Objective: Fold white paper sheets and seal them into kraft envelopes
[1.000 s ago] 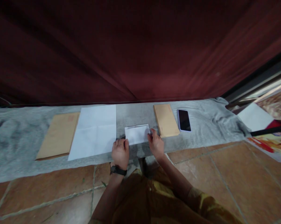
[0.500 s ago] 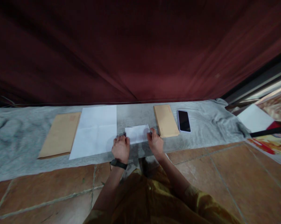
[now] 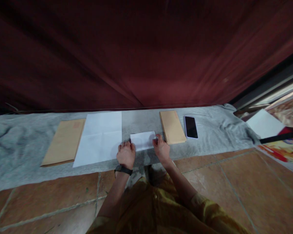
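Hands (image 3: 126, 155) barely moved | folded paper (image 3: 143, 141) between, touching both

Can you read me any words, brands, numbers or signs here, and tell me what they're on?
No text is readable.
Large brown envelope: faint reddish marks, too blurred to read.
Narrow brown envelope: tiny faint marks, too small to read.
Small white paper: no visible print.
Phone: dark screen, no visible text.
Colourful sheet: no words I can make out.

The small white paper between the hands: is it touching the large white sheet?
Apart. The head view shows a strip of grey cloth between the small white paper and the large white sheet.
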`<control>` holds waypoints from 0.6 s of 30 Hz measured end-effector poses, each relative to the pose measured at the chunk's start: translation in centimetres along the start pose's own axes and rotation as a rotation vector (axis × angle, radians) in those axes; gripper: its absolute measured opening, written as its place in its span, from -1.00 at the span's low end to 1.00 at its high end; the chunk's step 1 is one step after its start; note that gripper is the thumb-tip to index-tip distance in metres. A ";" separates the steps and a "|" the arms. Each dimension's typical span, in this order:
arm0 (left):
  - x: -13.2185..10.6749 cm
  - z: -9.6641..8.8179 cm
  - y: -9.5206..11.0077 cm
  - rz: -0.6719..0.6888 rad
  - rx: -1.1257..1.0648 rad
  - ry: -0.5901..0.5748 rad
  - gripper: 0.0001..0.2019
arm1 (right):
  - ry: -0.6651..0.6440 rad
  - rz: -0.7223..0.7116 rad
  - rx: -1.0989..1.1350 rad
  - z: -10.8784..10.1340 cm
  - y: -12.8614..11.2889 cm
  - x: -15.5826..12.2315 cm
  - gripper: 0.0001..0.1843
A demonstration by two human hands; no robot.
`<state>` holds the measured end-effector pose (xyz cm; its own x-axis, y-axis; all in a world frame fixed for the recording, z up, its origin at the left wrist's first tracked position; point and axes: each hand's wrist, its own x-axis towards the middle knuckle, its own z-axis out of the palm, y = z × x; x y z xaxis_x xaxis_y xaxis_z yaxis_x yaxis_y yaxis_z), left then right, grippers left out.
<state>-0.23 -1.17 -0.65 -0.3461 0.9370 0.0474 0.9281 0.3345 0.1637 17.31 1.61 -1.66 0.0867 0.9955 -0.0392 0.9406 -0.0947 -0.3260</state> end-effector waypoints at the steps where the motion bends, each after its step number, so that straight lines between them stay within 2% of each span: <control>1: 0.0 0.0 0.0 0.001 0.006 -0.002 -0.72 | 0.001 -0.002 -0.002 0.0 0.0 0.0 -0.63; 18: 0.1 0.3 0.4 -0.037 0.017 -0.001 -0.71 | -0.001 -0.091 0.056 0.3 0.3 0.7 -0.67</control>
<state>0.12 -0.87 -0.87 -0.3800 0.9241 0.0411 0.9169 0.3705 0.1484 17.51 2.30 -2.09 0.0018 1.0000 -0.0077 0.9249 -0.0046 -0.3802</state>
